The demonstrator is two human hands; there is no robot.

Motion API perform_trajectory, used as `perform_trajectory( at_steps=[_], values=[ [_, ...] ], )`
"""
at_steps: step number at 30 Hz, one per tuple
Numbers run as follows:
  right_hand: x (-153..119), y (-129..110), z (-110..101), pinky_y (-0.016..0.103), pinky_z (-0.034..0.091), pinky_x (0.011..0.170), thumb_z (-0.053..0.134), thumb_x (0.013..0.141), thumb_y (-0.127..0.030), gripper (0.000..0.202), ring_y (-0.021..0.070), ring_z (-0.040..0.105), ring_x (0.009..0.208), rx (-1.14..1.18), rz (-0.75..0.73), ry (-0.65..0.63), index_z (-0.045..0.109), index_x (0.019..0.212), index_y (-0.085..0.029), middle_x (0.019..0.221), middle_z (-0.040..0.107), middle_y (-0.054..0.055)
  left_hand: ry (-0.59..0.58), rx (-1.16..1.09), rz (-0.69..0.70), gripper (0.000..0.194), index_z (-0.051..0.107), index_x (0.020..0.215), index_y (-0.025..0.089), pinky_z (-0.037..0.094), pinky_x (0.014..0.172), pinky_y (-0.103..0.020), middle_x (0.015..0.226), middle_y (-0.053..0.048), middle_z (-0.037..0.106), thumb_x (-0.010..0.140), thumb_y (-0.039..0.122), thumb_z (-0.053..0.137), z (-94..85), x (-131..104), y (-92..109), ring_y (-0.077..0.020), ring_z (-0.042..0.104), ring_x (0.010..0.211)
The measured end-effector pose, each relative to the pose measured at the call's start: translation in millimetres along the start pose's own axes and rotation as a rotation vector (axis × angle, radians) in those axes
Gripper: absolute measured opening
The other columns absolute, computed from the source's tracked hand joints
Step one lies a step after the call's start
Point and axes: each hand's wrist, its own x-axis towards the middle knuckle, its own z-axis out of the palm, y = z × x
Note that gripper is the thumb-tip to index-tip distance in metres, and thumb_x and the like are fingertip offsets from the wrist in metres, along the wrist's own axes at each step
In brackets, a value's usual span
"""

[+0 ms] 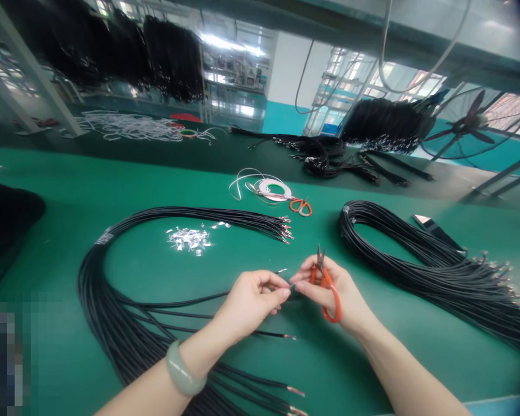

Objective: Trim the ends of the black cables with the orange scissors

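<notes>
My left hand pinches the end of a thin black cable, its bare tip poking out past my fingers. My right hand holds small orange-handled snips with the blades pointing up, and its fingertips meet the left hand's at the cable end. The cable runs left into a large looped bundle of black cables on the green table. A pile of small silver terminals lies inside the loop, beyond my left hand.
A second coil of black cables lies at the right. A roll of white tape and another orange pair of scissors sit further back. More cable bundles lie beyond, and a fan stands at the far right.
</notes>
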Motion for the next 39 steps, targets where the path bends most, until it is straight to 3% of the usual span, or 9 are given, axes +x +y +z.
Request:
perform_trajectory(
  at_steps=[7, 15, 19, 21, 26, 28, 34, 37, 39],
  values=[
    [4, 2, 0, 0.026, 0.048, 0.071, 0.078, 0.075, -0.025, 0.029, 0.0124, 0.061, 0.073, 0.011, -0.027, -0.05, 0.055, 0.091, -0.021, 0.082, 0.069, -0.001, -0.027, 0.045, -0.001, 0.022, 0.07, 0.082, 0.011, 0.045, 0.053, -0.021, 0.063, -0.001, 0.064, 0.072, 0.03, 0.073, -0.4, -1, 0, -0.0082, 0.052, 0.051],
    [4, 6, 1, 0.026, 0.045, 0.068, 0.076, 0.078, -0.022, 0.024, 0.0125, 0.056, 0.07, -0.017, -0.141, -0.19, 0.054, 0.088, -0.022, 0.081, 0.065, -0.001, -0.184, 0.047, -0.077, 0.03, 0.068, 0.075, 0.011, 0.044, 0.051, -0.018, 0.074, -0.005, 0.069, 0.078, 0.04, 0.069, -4.7, -3, 5, -0.0057, 0.051, 0.051],
    [2, 2, -3, 0.025, 0.045, 0.068, 0.076, 0.079, -0.025, 0.023, 0.0125, 0.056, 0.073, -0.104, -0.181, -0.14, 0.055, 0.089, -0.021, 0.082, 0.064, 0.0, -0.194, 0.03, -0.07, 0.027, 0.065, 0.077, 0.011, 0.045, 0.053, -0.019, 0.075, -0.004, 0.069, 0.078, 0.038, 0.069, -4.8, -4, 5, -0.0059, 0.052, 0.052],
    [-1, -5, -11, 0.024, 0.046, 0.064, 0.071, 0.083, -0.03, 0.021, 0.0115, 0.056, 0.069, -0.15, -0.122, -0.182, 0.055, 0.094, -0.021, 0.082, 0.063, 0.0, -0.194, 0.029, -0.053, 0.025, 0.063, 0.078, 0.012, 0.047, 0.055, -0.02, 0.075, -0.004, 0.069, 0.08, 0.036, 0.067, -4.7, -5, 6, -0.0071, 0.055, 0.054],
    [-12, -24, -35, 0.021, 0.043, 0.048, 0.056, 0.091, -0.045, 0.028, 0.0106, 0.055, 0.053, -0.297, 0.252, -0.622, 0.055, 0.094, -0.017, 0.07, 0.062, 0.001, -0.288, 0.066, -0.078, 0.023, 0.061, 0.081, 0.014, 0.049, 0.059, -0.022, 0.076, -0.004, 0.069, 0.082, 0.037, 0.065, -8.4, -12, 13, -0.012, 0.065, 0.062],
    [-15, -27, -35, 0.021, 0.043, 0.047, 0.059, 0.09, -0.044, 0.028, 0.0108, 0.055, 0.052, -0.33, 0.317, -0.67, 0.056, 0.091, -0.017, 0.068, 0.061, 0.0, -0.314, 0.097, -0.088, 0.022, 0.06, 0.082, 0.015, 0.048, 0.06, -0.022, 0.077, -0.003, 0.069, 0.083, 0.036, 0.064, -9.7, -16, 17, -0.0125, 0.066, 0.066],
    [-12, -15, -9, 0.021, 0.046, 0.06, 0.067, 0.086, -0.031, 0.019, 0.01, 0.055, 0.065, -0.158, 0.025, -0.279, 0.055, 0.096, -0.02, 0.081, 0.062, -0.001, -0.332, 0.158, -0.107, 0.025, 0.059, 0.081, 0.015, 0.037, 0.043, -0.015, 0.073, -0.002, 0.069, 0.086, 0.039, 0.06, -8.7, -16, 19, -0.0059, 0.056, 0.048],
    [-8, -9, -2, 0.023, 0.048, 0.066, 0.074, 0.08, -0.025, 0.024, 0.0108, 0.057, 0.071, -0.051, -0.029, -0.186, 0.055, 0.094, -0.021, 0.087, 0.062, -0.001, -0.294, 0.128, -0.116, 0.026, 0.058, 0.082, 0.014, 0.031, 0.037, -0.013, 0.08, -0.005, 0.071, 0.086, 0.04, 0.059, -7.3, -13, 19, -0.0047, 0.054, 0.044],
    [-7, -7, 1, 0.023, 0.048, 0.065, 0.078, 0.075, -0.024, 0.029, 0.0108, 0.058, 0.068, 0.02, -0.012, -0.145, 0.055, 0.093, -0.021, 0.081, 0.062, -0.002, -0.256, 0.089, -0.125, 0.025, 0.058, 0.083, 0.013, 0.037, 0.039, -0.014, 0.082, -0.006, 0.071, 0.086, 0.038, 0.059, -5.9, -11, 18, -0.0063, 0.059, 0.048]
  ],
)
